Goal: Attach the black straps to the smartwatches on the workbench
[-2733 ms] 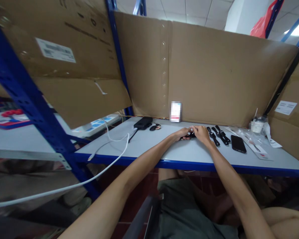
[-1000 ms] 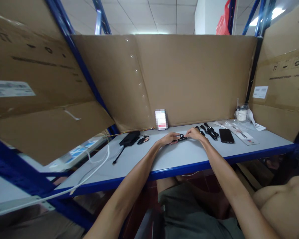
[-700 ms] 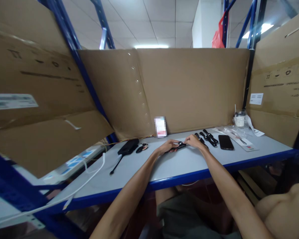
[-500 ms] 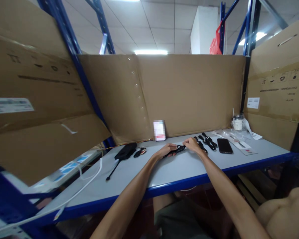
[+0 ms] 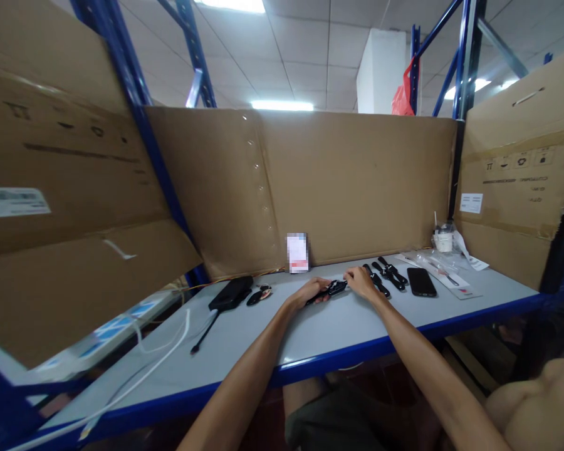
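Note:
Above the grey tabletop (image 5: 305, 341), near its middle, my left hand (image 5: 311, 290) is closed around the left part of a black wristwatch (image 5: 337, 287). My right hand (image 5: 360, 283) has its fingers pinched at the right end of the same watch; exactly what the fingertips grip there is too small to make out. Just right of that hand lie more black watches, one close by (image 5: 377, 281) and others beside it (image 5: 391, 273). A black phone (image 5: 422, 282) lies flat farther right.
Left of my hands are a black box-shaped device (image 5: 231, 293) with a short cable and small dark oval items (image 5: 257, 296). A blurred white card (image 5: 297, 253) leans on the cardboard wall (image 5: 348, 181). Clear plastic packaging (image 5: 451, 275) and a cup (image 5: 443, 240) stand right. A white cable (image 5: 164, 349) crosses the left edge.
The camera view has tilted slightly, so the scene sits a little lower. Both hands stay on the watch, with only a small shift of the fingers.

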A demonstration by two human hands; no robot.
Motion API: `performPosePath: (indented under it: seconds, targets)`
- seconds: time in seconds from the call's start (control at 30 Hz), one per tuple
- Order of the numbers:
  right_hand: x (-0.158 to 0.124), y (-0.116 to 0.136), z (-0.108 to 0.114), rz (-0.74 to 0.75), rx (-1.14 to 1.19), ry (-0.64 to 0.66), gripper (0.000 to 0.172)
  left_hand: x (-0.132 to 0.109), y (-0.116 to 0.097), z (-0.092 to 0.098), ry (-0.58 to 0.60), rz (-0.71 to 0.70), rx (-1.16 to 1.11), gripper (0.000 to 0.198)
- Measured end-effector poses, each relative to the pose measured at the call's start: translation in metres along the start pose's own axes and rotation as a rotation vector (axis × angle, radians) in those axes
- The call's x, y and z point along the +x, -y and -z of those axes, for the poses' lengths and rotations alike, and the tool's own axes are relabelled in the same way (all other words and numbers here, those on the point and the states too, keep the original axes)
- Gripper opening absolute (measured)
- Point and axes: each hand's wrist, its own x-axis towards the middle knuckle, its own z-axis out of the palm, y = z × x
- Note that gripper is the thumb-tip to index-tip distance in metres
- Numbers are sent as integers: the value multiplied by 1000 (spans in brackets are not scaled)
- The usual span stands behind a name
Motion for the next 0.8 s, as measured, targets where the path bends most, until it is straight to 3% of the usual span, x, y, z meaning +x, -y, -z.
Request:
performPosePath:
  seconds: [0.23, 0.5, 0.63, 0.8]
  targets:
    - [-9, 14, 7, 13, -78, -3, 30, 0, -3, -2, -14, -6, -17, 48]
    - [-9, 14, 9, -71, -217, 27, 30, 2, -7, -4, -26, 45, -74, 30]
    - [-6, 11, 4, -22, -130, 25, 29, 2, -6, -2, -17, 39, -66, 30]
    - [-4, 6, 6, 25, 17, 124, 40, 3, 0, -1, -40, 6, -17, 38]
